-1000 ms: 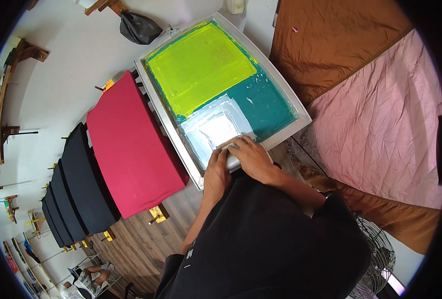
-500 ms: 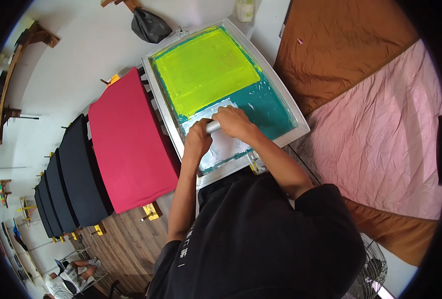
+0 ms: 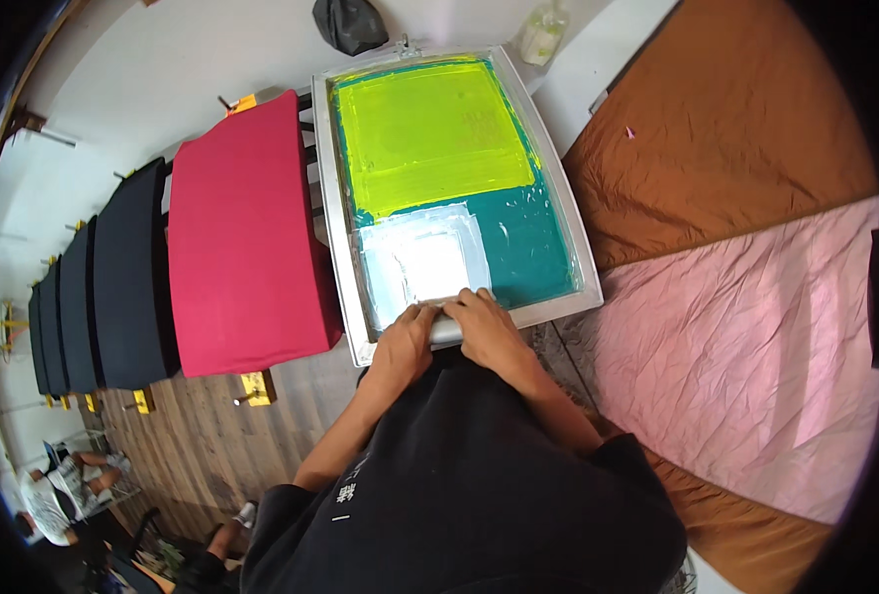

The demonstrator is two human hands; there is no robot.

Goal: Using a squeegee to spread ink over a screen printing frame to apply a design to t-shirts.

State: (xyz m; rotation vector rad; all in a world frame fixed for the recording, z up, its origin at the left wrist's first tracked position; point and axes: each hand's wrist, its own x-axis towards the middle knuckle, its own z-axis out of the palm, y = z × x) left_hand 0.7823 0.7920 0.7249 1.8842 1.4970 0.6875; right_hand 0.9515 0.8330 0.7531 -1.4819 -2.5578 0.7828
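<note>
A screen printing frame point(image 3: 334, 218) with a pale rim lies in front of me. Its mesh shows a yellow-green area point(image 3: 429, 129) at the far end, a teal area point(image 3: 528, 238) at the near right and a whitish, ink-smeared patch point(image 3: 439, 262) at the near left. Along the near edge of that patch, a squeegee with a silver handle point(image 3: 446, 332) is gripped by both hands. My left hand point(image 3: 405, 342) is closed round its left part, my right hand point(image 3: 487, 332) round its right part. The blade is mostly hidden by the fingers.
Left of the frame stands a board covered in red fabric point(image 3: 246, 238), then several black-covered boards point(image 3: 132, 287). Brown cloth point(image 3: 717, 119) and pink cloth point(image 3: 746, 337) spread at the right. A black bag point(image 3: 350, 25) hangs beyond the frame. A person point(image 3: 73, 485) sits at the lower left.
Both hands have drawn the squeegee toward me, from the middle of the whitish patch to the frame's near edge. More of the patch now shows. My view has shifted too.
</note>
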